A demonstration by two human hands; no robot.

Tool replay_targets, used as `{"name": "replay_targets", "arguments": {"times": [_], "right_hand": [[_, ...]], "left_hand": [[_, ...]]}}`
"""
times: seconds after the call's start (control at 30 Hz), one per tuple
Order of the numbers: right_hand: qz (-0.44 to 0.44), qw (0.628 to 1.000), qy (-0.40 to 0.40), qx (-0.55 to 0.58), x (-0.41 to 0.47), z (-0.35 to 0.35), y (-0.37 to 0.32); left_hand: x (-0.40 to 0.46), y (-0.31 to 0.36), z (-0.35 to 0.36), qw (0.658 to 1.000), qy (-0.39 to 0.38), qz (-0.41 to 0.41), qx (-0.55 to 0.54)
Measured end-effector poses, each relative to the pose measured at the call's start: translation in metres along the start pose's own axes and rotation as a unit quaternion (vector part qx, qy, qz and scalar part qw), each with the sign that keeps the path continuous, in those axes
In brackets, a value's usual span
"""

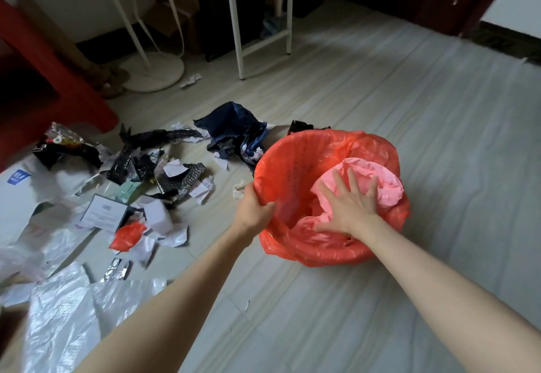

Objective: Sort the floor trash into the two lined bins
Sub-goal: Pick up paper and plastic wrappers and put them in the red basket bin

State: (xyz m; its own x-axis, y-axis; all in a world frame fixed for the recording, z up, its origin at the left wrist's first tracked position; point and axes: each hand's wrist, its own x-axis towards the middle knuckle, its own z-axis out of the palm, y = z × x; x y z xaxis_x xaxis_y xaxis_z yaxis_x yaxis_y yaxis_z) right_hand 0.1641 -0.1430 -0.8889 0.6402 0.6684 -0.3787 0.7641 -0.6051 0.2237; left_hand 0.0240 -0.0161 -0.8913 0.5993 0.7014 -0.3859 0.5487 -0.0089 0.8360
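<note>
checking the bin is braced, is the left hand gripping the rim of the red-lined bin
Yes, the left hand grips the red-lined bin at its near-left rim while the right hand presses pink plastic down.

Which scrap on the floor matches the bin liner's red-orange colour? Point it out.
The small crumpled red-orange plastic scrap, left of the bin, beside the white card. The other scraps around it are black, dark blue, white or silvery.
</note>
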Motion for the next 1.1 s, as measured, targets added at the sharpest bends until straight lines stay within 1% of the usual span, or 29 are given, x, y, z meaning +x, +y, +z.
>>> {"name": "replay_targets", "arguments": {"times": [0.1, 0.17, 0.2, 0.3, 0.4, 0.47, 0.57, 0.67, 0.7, 0.73, 0.8, 0.87, 0.9, 0.93, 1.0, 1.03, 1.07, 1.1], "right_hand": [[-0.002, 0.994, -0.103, -0.039, -0.002, 0.011, -0.003], [-0.002, 0.989, -0.135, -0.058, -0.006, 0.017, -0.014], [-0.008, 0.988, -0.133, -0.073, -0.009, 0.019, -0.021], [-0.057, 0.991, -0.080, -0.095, -0.015, 0.018, -0.046], [-0.095, 0.992, -0.034, -0.071, -0.019, 0.008, -0.064], [-0.105, 0.994, -0.011, -0.040, -0.022, -0.001, -0.069], [-0.092, 0.992, 0.040, 0.077, -0.028, -0.011, -0.068], [-0.043, 0.966, 0.123, 0.222, -0.033, -0.010, -0.071], [-0.034, 0.958, 0.135, 0.249, -0.035, -0.006, -0.075], [-0.033, 0.956, 0.128, 0.261, -0.034, 0.000, -0.079], [-0.054, 0.959, 0.068, 0.269, -0.031, 0.018, -0.087], [-0.075, 0.964, -0.008, 0.254, -0.024, 0.035, -0.090], [-0.087, 0.969, -0.036, 0.227, -0.020, 0.042, -0.091], [-0.099, 0.976, -0.059, 0.186, -0.016, 0.047, -0.091], [-0.117, 0.988, -0.082, 0.060, -0.008, 0.048, -0.092], [-0.120, 0.988, -0.096, 0.002, -0.004, 0.048, -0.092], [-0.111, 0.986, -0.122, -0.037, -0.001, 0.050, -0.091], [-0.100, 0.981, -0.156, -0.052, 0.002, 0.052, -0.090]], "left_hand": [[0.000, -0.002, -0.011, 0.998, 0.001, 0.018, 0.054], [-0.004, 0.000, -0.026, 0.995, -0.023, 0.026, 0.090], [-0.005, 0.001, -0.033, 0.994, -0.036, 0.025, 0.097], [-0.012, -0.011, -0.053, 0.993, -0.060, 0.001, 0.100], [-0.022, -0.031, -0.065, 0.994, -0.052, -0.023, 0.091], [-0.024, -0.042, -0.071, 0.995, -0.051, -0.028, 0.078], [-0.021, -0.053, -0.071, 0.995, -0.050, -0.020, 0.082], [-0.022, -0.062, -0.064, 0.988, -0.026, 0.030, 0.152], [-0.025, -0.062, -0.062, 0.983, -0.015, 0.055, 0.174], [-0.028, -0.060, -0.060, 0.978, -0.010, 0.083, 0.191], [-0.032, -0.057, -0.060, 0.960, -0.005, 0.151, 0.236], [-0.030, -0.054, -0.061, 0.924, 0.001, 0.225, 0.310], [-0.027, -0.054, -0.060, 0.904, -0.002, 0.253, 0.346], [-0.023, -0.054, -0.058, 0.887, -0.010, 0.263, 0.379], [-0.017, -0.053, -0.055, 0.863, -0.021, 0.252, 0.436], [-0.014, -0.053, -0.054, 0.854, -0.023, 0.245, 0.457], [-0.013, -0.053, -0.054, 0.848, -0.019, 0.244, 0.470], [-0.013, -0.053, -0.055, 0.842, -0.015, 0.248, 0.478]]}}
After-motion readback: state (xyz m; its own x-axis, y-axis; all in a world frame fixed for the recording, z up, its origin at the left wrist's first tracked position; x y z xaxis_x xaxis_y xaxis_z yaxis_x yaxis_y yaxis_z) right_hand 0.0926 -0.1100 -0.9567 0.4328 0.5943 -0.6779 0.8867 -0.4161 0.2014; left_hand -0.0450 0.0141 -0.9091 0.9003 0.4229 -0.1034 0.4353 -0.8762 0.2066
